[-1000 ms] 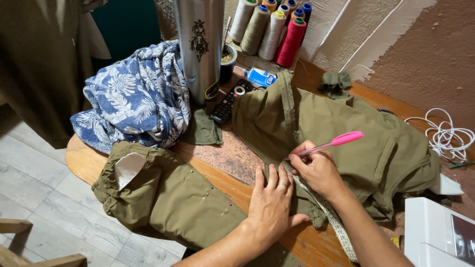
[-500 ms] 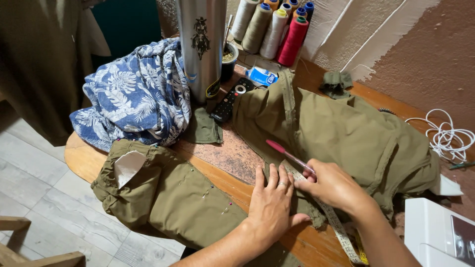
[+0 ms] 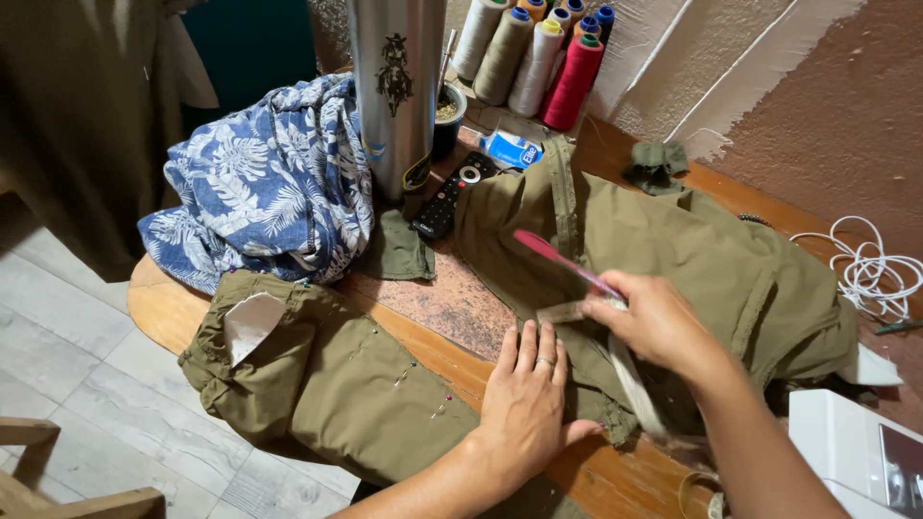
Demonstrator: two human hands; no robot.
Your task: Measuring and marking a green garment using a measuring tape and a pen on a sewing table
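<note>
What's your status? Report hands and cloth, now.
Left hand flat on olive garment. Right hand grips pink tool and measuring tape. Remote control lies at the garment's edge.

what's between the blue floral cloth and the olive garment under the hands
In the head view, a black remote and a small olive fabric piece lie between them.

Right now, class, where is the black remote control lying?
In the head view, the black remote control lies left of centre on the table, at the foot of the tall metal flask, against the olive garment to its right.
</note>
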